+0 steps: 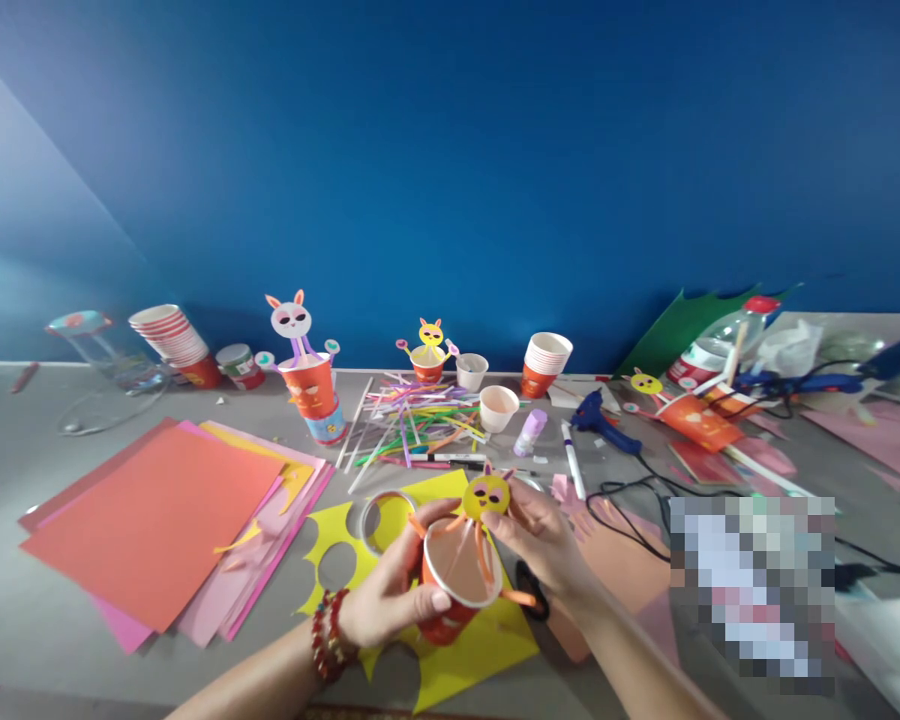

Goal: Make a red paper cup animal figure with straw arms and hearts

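I see left hand [390, 590] gripping the orange paper cup [454, 590]. Right hand [544, 540] fingers pinch the yellow face cutout [486, 495] at its rim.

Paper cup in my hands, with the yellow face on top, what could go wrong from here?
1. The left hand wraps the paper cup; squeezing harder could dent it.
2. The right hand pinches the yellow face above thin orange strips; a tug might bend or tear them.
3. The black cord by the glue gun lies near the right forearm and might snag.
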Action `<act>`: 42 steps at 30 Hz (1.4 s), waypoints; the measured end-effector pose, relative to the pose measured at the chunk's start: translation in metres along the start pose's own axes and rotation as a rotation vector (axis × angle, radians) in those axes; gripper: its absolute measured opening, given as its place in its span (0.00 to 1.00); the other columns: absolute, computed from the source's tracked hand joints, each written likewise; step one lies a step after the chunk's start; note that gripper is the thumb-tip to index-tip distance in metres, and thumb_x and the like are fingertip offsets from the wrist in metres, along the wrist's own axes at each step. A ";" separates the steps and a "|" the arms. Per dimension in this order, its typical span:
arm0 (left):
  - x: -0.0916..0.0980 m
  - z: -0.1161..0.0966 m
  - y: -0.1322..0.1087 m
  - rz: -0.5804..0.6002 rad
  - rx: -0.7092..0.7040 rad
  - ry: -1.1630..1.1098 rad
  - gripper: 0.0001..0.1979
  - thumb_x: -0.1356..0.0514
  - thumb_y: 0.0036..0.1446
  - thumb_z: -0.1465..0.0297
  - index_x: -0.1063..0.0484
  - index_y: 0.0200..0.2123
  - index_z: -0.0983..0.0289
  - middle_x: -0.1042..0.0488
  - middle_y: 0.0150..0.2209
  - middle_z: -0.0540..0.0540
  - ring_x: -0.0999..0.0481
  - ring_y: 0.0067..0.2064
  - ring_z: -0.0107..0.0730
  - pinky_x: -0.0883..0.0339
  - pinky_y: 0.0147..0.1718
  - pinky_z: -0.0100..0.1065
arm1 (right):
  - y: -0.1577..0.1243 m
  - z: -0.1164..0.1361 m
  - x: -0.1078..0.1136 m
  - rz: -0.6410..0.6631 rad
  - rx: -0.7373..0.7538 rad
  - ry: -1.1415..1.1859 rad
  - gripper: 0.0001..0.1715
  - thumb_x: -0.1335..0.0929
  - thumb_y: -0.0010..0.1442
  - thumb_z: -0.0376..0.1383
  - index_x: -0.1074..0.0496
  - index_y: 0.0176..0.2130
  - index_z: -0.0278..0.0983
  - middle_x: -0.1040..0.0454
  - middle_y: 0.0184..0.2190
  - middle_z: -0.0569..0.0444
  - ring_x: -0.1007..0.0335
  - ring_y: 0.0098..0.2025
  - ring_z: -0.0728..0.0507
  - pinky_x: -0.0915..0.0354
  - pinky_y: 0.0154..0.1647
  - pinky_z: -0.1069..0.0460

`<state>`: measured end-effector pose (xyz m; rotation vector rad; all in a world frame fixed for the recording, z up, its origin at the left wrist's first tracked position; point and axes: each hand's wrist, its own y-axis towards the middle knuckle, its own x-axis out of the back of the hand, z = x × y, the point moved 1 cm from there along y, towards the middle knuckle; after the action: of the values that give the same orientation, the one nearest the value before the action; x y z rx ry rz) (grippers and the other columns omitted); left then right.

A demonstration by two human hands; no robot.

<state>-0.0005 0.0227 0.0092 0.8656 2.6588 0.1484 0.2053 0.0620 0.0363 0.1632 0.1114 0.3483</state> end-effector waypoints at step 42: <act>0.023 -0.017 0.003 -0.290 -0.390 0.423 0.10 0.46 0.69 0.64 0.28 0.48 0.57 0.35 0.51 0.58 0.35 0.56 0.44 0.38 0.54 0.43 | -0.008 -0.012 -0.005 0.099 0.151 -0.303 0.38 0.25 0.50 0.32 0.32 0.59 0.43 0.34 0.64 0.42 0.36 0.64 0.30 0.38 0.64 0.36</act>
<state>-0.0224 0.0390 0.0195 0.3448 2.9443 0.8248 0.2010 0.0549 0.0237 0.3699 -0.1705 0.4102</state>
